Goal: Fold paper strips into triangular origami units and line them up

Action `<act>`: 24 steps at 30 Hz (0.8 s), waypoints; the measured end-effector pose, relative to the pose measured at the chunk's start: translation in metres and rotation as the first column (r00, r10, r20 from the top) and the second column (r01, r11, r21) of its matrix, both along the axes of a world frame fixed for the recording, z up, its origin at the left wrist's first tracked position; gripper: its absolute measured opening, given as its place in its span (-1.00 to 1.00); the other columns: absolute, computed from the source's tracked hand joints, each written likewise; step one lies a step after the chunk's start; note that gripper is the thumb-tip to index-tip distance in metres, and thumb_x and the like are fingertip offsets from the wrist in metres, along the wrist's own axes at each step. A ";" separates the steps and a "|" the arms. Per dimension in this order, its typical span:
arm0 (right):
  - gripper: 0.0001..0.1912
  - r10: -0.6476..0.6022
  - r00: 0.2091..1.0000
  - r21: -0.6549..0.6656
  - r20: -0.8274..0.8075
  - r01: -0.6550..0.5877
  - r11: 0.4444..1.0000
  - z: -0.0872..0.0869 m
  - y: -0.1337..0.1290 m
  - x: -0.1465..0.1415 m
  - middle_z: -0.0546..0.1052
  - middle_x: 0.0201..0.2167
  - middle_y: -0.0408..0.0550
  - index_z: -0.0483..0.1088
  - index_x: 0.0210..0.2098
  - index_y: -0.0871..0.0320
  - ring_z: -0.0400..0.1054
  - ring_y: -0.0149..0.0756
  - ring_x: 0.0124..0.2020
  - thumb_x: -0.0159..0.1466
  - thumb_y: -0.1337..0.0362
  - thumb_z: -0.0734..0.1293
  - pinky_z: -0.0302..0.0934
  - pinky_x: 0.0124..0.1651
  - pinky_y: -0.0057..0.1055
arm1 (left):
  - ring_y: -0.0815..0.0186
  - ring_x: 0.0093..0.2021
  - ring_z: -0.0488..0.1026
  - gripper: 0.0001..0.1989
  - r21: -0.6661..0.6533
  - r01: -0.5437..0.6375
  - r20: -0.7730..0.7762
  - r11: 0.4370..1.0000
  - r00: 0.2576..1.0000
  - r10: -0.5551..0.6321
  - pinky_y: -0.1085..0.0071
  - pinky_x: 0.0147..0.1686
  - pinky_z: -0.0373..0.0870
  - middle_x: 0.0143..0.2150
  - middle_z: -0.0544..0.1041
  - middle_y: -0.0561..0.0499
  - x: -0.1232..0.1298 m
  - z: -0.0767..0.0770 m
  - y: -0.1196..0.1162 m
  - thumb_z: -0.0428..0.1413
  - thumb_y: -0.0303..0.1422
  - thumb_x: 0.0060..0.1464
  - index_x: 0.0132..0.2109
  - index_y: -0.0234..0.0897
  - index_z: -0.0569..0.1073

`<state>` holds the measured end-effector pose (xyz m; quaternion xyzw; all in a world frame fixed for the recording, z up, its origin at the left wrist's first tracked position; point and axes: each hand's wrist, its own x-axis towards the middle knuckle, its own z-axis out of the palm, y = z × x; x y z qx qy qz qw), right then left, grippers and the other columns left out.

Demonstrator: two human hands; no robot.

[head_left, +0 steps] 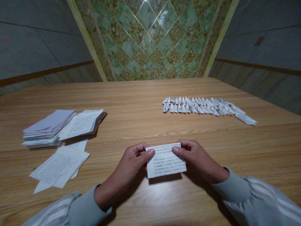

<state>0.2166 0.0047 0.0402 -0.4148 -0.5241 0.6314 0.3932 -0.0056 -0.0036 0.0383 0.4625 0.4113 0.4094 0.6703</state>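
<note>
A small rectangular sheet of printed paper (166, 163) is held a little above the table, its text facing me. My left hand (134, 163) grips its upper left side, thumb on the front and fingers curled behind. The upper right corner is pinched the same way by my right hand (196, 157). Parts of the fingers of both hands are hidden behind the sheet. Below the paper, a shadow falls on the wooden table (127, 125).
Stacked papers (49, 124) and a printed pile (81, 124) lie at the left. Nearer me are several loose printed sheets (60, 166). Two rows of folded paper pieces (197, 106) stretch across the right rear. Beyond the table stands a tiled wall (150, 40).
</note>
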 end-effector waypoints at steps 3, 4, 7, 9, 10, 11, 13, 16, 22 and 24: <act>-0.55 -0.054 0.998 0.006 0.016 0.054 0.999 -0.004 0.000 0.001 0.51 -0.48 -0.10 0.47 -0.40 0.24 0.33 -0.37 -0.45 0.15 -0.08 0.46 0.21 -0.34 -0.39 | 0.36 -0.50 0.42 -0.70 0.013 -0.027 -0.035 1.000 0.999 0.027 0.45 -0.46 0.34 -0.49 0.49 0.01 0.000 -0.005 -0.003 0.24 -0.19 0.14 -0.36 -0.36 0.45; -0.55 -0.063 0.997 0.038 0.054 0.061 0.997 -0.003 0.000 0.002 0.50 -0.49 -0.11 0.46 -0.41 0.24 0.32 -0.37 -0.47 0.18 -0.09 0.44 0.20 -0.36 -0.39 | 0.37 -0.52 0.40 -0.70 0.053 -0.023 -0.089 0.998 0.996 0.027 0.46 -0.48 0.33 -0.51 0.48 0.03 -0.001 -0.004 -0.004 0.21 -0.20 0.17 -0.38 -0.35 0.44; -0.61 -0.172 0.953 0.359 0.248 0.075 0.930 0.006 -0.001 0.006 0.47 -0.53 -0.12 0.45 -0.46 0.19 0.31 -0.34 -0.48 0.29 0.00 0.36 0.17 -0.39 -0.38 | 0.32 -0.44 0.46 -0.77 0.379 0.054 -0.356 0.924 0.930 0.091 0.43 -0.43 0.37 -0.45 0.53 -0.01 -0.006 0.002 -0.006 0.15 -0.28 0.23 -0.35 -0.33 0.50; -0.70 -0.311 0.888 0.692 0.338 -0.011 0.722 0.016 -0.002 0.009 0.51 -0.49 -0.08 0.48 -0.42 0.17 0.34 -0.29 -0.40 0.35 0.12 0.32 0.18 -0.30 -0.33 | 0.28 -0.32 0.50 -0.89 0.679 0.158 -0.457 0.717 0.855 0.245 0.40 -0.32 0.40 -0.33 0.60 -0.05 -0.009 0.007 -0.005 0.16 -0.39 0.21 -0.26 -0.29 0.57; -0.76 -0.330 0.871 0.800 0.363 -0.109 0.591 0.020 -0.003 0.011 0.55 -0.43 -0.05 0.50 -0.33 0.15 0.35 -0.27 -0.35 0.37 0.16 0.30 0.20 -0.24 -0.30 | 0.28 -0.28 0.52 -0.91 0.784 0.199 -0.448 0.587 0.837 0.314 0.40 -0.29 0.41 -0.28 0.61 -0.06 -0.010 0.008 -0.004 0.16 -0.44 0.20 -0.21 -0.27 0.58; -0.80 -0.310 0.864 0.850 0.396 -0.217 0.480 0.023 -0.003 0.012 0.58 -0.35 -0.02 0.51 -0.23 0.15 0.37 -0.25 -0.29 0.39 0.19 0.28 0.20 -0.18 -0.28 | 0.29 -0.26 0.52 -0.88 0.852 0.226 -0.418 0.472 0.836 0.354 0.41 -0.27 0.42 -0.25 0.62 -0.06 -0.011 0.008 -0.002 0.15 -0.47 0.20 -0.17 -0.25 0.58; -0.78 -0.236 0.849 0.858 0.473 -0.383 0.343 0.023 -0.004 0.016 0.60 -0.21 0.02 0.48 -0.08 0.15 0.36 -0.24 -0.20 0.42 0.23 0.23 0.21 -0.11 -0.26 | 0.31 -0.25 0.54 -0.83 0.904 0.257 -0.377 0.341 0.855 0.357 0.43 -0.26 0.44 -0.21 0.62 -0.07 -0.012 0.004 0.003 0.11 -0.51 0.24 -0.11 -0.23 0.57; -0.80 -0.290 0.798 0.848 0.529 -0.481 0.222 0.011 -0.005 0.023 0.61 -0.24 -0.04 0.48 -0.18 0.12 0.33 -0.25 -0.19 0.43 0.30 0.21 0.16 -0.09 -0.25 | 0.26 -0.15 0.54 -0.81 0.886 0.373 -0.455 0.276 0.813 0.364 0.37 -0.20 0.48 -0.12 0.62 -0.13 -0.014 -0.009 0.006 0.05 -0.47 0.30 -0.04 -0.23 0.53; -0.70 -0.398 0.556 0.660 0.730 -0.725 0.198 -0.014 -0.016 0.031 0.49 -0.49 -0.12 0.45 -0.40 0.13 0.26 -0.30 -0.34 0.42 0.38 0.19 0.10 -0.02 -0.24 | 0.12 0.00 0.48 -0.71 0.694 0.653 -0.713 0.304 0.564 0.415 0.13 0.01 0.41 0.12 0.54 -0.19 -0.010 -0.024 -0.027 0.02 -0.42 0.32 0.14 -0.24 0.44; -0.73 -0.332 0.531 0.616 0.780 -0.747 0.252 -0.014 -0.018 0.032 0.50 -0.46 -0.12 0.46 -0.37 0.12 0.27 -0.29 -0.32 0.42 0.35 0.21 0.09 0.00 -0.23 | 0.05 0.06 0.45 -0.58 0.598 0.734 -0.797 0.323 0.500 0.338 0.05 0.11 0.34 0.15 0.51 -0.20 -0.005 -0.025 -0.041 0.13 -0.24 0.26 0.21 -0.24 0.38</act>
